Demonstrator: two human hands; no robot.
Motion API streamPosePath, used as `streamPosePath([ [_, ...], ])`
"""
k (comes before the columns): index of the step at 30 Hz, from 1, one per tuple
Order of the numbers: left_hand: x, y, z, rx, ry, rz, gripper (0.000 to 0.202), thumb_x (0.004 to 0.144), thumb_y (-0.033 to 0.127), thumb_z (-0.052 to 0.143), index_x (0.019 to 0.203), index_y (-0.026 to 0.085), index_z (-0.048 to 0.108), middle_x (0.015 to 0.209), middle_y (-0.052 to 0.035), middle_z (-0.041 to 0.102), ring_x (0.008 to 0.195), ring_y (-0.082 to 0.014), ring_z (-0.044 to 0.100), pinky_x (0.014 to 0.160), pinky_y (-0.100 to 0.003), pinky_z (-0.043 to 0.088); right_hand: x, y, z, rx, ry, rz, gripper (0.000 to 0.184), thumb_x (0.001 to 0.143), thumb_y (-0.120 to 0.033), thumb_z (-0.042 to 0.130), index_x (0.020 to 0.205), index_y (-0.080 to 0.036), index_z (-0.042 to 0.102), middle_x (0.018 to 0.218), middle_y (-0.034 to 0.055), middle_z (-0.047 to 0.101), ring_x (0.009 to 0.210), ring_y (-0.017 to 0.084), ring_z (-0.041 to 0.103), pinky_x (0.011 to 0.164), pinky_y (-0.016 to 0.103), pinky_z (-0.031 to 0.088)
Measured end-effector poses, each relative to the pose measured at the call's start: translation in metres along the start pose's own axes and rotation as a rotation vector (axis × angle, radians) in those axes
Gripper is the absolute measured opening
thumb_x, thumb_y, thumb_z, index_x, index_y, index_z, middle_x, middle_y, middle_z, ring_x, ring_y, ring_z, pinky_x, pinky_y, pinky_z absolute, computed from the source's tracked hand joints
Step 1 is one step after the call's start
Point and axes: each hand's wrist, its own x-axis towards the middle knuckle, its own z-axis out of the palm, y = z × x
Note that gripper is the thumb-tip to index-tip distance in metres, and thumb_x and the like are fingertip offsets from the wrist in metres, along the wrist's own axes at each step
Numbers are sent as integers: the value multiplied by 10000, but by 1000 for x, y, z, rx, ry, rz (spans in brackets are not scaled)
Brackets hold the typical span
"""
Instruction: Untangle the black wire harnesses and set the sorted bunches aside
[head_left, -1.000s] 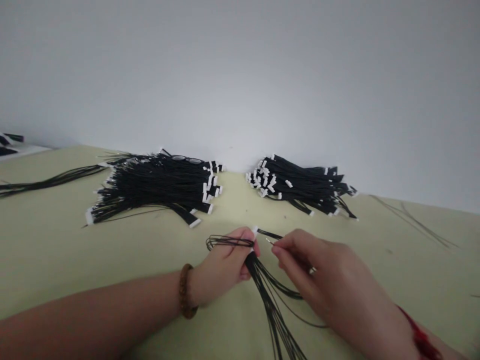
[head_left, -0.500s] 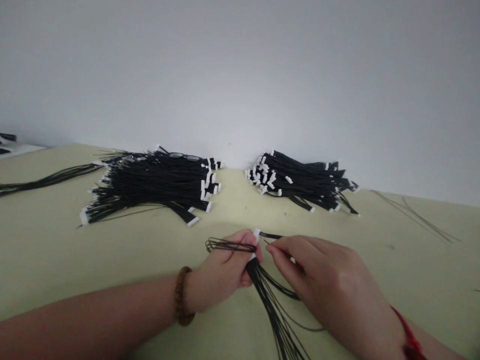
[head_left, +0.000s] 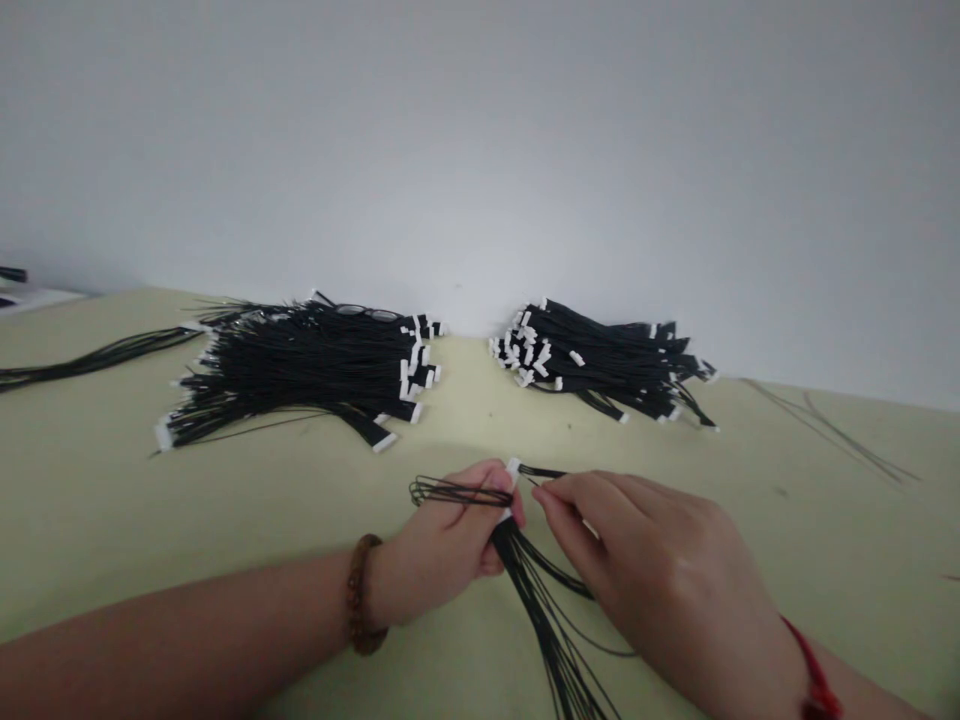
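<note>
My left hand [head_left: 457,535] is closed on a white connector [head_left: 514,468], with its thumb over the upper face. Thin black wires loop back across that thumb, and a bundle of black wires [head_left: 540,610] hangs from the connector toward the lower edge of the view. Just to the right, my right hand [head_left: 660,570] pinches one thin black wire [head_left: 533,482] between thumb and forefinger. The wire's tip points at the connector; whether it touches is too small to tell. A few other black wires run from the connector behind the right hand.
A pile of black wire harnesses [head_left: 307,365] with white connectors lies at back left, and a second pile [head_left: 615,355] at back right near the wall [head_left: 465,150]. Loose wires [head_left: 832,430] lie on the yellowish table [head_left: 150,540] at right. More cable [head_left: 90,357] extends left.
The wire tip in my right hand is slightly closer to the connector. My left hand keeps its hold almost unmoved.
</note>
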Motion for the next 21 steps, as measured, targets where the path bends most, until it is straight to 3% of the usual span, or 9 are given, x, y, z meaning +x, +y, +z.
streamPosePath([
  [6, 0, 0, 0, -11, 24, 2, 288, 830, 388, 436, 650, 163, 416, 470, 84, 286, 395, -26, 222, 368, -131, 208, 2, -2, 1, -14, 80, 18, 152, 853, -244, 487, 734, -170, 545, 569, -40, 508, 483, 85, 457, 497, 268, 260],
  [13, 0, 0, 1, -14, 31, -8, 288, 833, 398, 416, 662, 166, 429, 431, 90, 283, 371, -26, 212, 350, -131, 198, 0, 1, 4, -34, 25, -37, 88, 862, -196, 466, 850, -159, 544, 745, -1, 579, 636, 114, 524, 552, 272, 303],
  [21, 0, 1, 1, -4, 37, -15, 279, 828, 392, 422, 663, 166, 427, 432, 92, 282, 368, -24, 210, 346, -129, 206, 0, 0, 4, -74, 62, -59, 112, 866, -186, 449, 797, -150, 530, 676, 6, 552, 590, 122, 511, 527, 278, 293],
])
